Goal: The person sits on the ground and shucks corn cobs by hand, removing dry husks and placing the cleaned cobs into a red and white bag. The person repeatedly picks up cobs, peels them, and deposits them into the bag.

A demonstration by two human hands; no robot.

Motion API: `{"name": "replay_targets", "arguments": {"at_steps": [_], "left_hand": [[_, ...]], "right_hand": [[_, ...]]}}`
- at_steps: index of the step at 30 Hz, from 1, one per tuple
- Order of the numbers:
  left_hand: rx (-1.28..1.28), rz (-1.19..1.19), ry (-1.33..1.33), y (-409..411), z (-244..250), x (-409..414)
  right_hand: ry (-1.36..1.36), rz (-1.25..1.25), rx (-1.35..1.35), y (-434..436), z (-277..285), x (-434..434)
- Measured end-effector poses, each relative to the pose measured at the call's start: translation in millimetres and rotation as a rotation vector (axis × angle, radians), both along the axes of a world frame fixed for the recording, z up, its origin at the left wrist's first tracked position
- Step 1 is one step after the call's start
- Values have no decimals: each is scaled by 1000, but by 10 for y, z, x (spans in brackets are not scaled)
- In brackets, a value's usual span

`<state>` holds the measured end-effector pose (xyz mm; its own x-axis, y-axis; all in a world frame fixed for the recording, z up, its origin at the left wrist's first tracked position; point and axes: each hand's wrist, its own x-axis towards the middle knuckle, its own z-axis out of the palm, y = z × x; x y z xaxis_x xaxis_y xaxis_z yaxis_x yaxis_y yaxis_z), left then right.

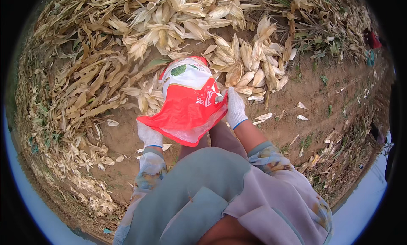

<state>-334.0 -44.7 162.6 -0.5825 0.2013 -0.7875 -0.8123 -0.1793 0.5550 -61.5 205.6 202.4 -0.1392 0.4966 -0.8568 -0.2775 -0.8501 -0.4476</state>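
Observation:
Between my gloved hands hangs a red and white woven plastic sack (187,99), printed with writing and a green picture. My left hand (149,133), in a white knit glove, grips the left corner of its near edge; my fingers are partly hidden under the plastic. At the right corner, my right hand (234,106), gloved alike, pinches the sack with the thumb over it. The edge nearest me sags in the middle and shows a pale inner lining. The far end of the sack lies among dry corn husks (181,32).
Husks and loose pale leaves (254,60) lie beyond the sack. Dry corn stalks (92,76) are heaped at the left. Bare brown soil (286,118) with scattered husk pieces extends at the right. A red item (373,41) shows at the far right.

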Motion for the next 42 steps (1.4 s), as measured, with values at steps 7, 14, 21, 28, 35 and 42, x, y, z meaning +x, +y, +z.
{"name": "replay_targets", "arguments": {"at_steps": [7,14,21,28,35,42], "left_hand": [[95,-29,-49,-10,84,25],[-31,31,8,99,440,73],[-249,-233,325,-280,736,370],[-264,-351,418,-251,596,482],[-61,-6,171,164,249,296],[215,-222,215,-7,-275,-99]], "right_hand": [[128,-58,-61,-57,48,251],[151,32,-5,-44,-113,304],[-129,348,229,-195,26,708],[-102,702,402,-445,220,1140],[-218,1041,740,-247,184,880],[207,411,502,177,17,129]]}}
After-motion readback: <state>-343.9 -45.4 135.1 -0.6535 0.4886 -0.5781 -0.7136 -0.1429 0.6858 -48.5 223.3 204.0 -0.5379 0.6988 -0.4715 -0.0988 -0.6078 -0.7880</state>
